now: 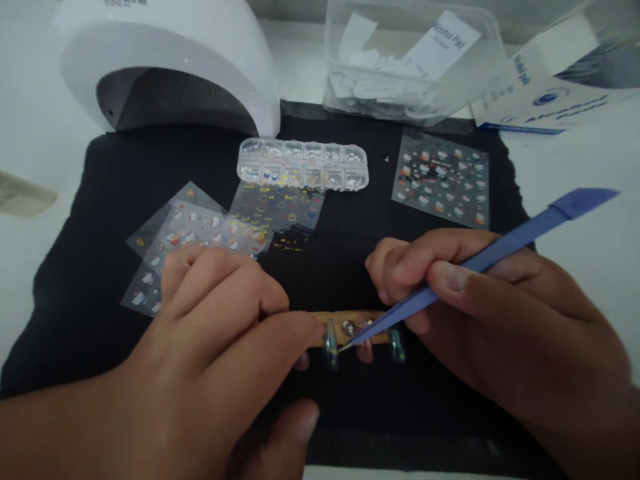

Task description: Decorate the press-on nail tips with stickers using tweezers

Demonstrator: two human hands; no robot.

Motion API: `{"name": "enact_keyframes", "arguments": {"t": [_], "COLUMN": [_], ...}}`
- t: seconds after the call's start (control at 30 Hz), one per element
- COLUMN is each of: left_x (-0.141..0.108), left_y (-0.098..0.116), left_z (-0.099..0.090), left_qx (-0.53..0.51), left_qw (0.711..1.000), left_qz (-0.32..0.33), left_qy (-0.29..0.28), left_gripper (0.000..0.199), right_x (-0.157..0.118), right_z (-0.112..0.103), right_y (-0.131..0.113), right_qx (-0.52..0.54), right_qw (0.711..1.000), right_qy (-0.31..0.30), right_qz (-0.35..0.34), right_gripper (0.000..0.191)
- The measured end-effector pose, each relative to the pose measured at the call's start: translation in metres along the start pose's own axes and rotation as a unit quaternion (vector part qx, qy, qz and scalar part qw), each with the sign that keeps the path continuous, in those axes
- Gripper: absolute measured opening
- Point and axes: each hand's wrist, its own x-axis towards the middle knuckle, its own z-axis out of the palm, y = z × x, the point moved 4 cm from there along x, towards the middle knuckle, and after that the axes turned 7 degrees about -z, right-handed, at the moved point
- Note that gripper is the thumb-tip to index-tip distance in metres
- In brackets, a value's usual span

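Note:
A wooden strip [379, 317] carries several false nails in a row, among them a green one [330, 347], a pink one [365, 348] and a teal one [397, 345] at the right. My left hand [220, 320] is closed around the strip's left end, one fingertip pressing beside the green nail. Between the thumb and fingers of my right hand [480, 293] are slim blue tweezers [480, 260], slanting down to the left. Their pointed tip is at the green nail, but whether it touches or pinches anything is too small to tell. A round metallic stud shows on the strip.
Behind my hands lie a clear compartment box [303, 163] of tiny gems and sticker sheets at left [193, 223] and right [440, 180]. A white nail lamp [170, 40], a plastic tub [415, 110] of pads and an alcohol-pad box [550, 100] line the black cloth's [70, 267] back edge.

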Motion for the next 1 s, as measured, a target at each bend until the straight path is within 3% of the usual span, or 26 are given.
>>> {"name": "enact_keyframes", "arguments": {"t": [0.37,0.67,1.0], "left_x": [0.0003,0.0018,-0.0001], "left_y": [-0.0004,-0.0023,-0.0006], "left_z": [0.0046,0.0069,0.0069], "left_qx": [-0.002,0.007,-0.001], "left_qw": [1.0,0.999,1.0], "left_qz": [0.011,0.031,0.018], "left_qy": [0.013,-0.025,-0.018], "left_gripper": [0.007,0.006,0.009], "right_x": [0.0005,0.0004,0.0011], "right_z": [0.0018,0.0006,0.0007], "right_y": [0.0021,0.001,0.0031], "right_qx": [0.01,0.001,0.02], "right_qw": [1.0,1.0,1.0], "right_qy": [-0.001,0.01,-0.009], "right_qz": [0.022,0.018,0.011], "right_gripper": [0.008,0.011,0.008]}}
